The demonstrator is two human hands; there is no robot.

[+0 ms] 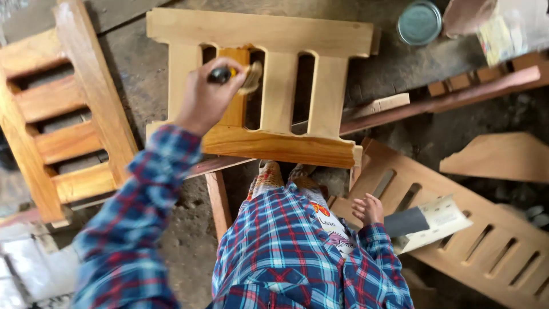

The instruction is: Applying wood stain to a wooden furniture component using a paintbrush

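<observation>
- A finished slatted frame [57, 126], orange-brown, leans at the far left, just beside the work.
- The left hand [207, 97] is raised over the middle panel [260, 86], its fingers [229, 73] closed round the dark handle of a brush [240, 75]. The pale bristles touch one upright slat.
- That slat and the panel's near rail are glossy amber; the other slats and the top rail are pale and bare.
- The panel lies flat on long wooden strips [434, 100], which run off to the right above the dirt floor.
- Below it, plaid shirt and patterned trousers fill the lower middle.
- The right hand [369, 209] hangs low, fingers loosely curled and holding nothing. It is just beside a folded sheet of sandpaper [426, 220].
- The sandpaper rests on another bare slatted panel [486, 246] that lies slanted at the lower right.
- A round tin [419, 23] with a grey-green lid stands at the upper right, well apart from the brush.
- A loose curved board [497, 157] lies at the right edge.
</observation>
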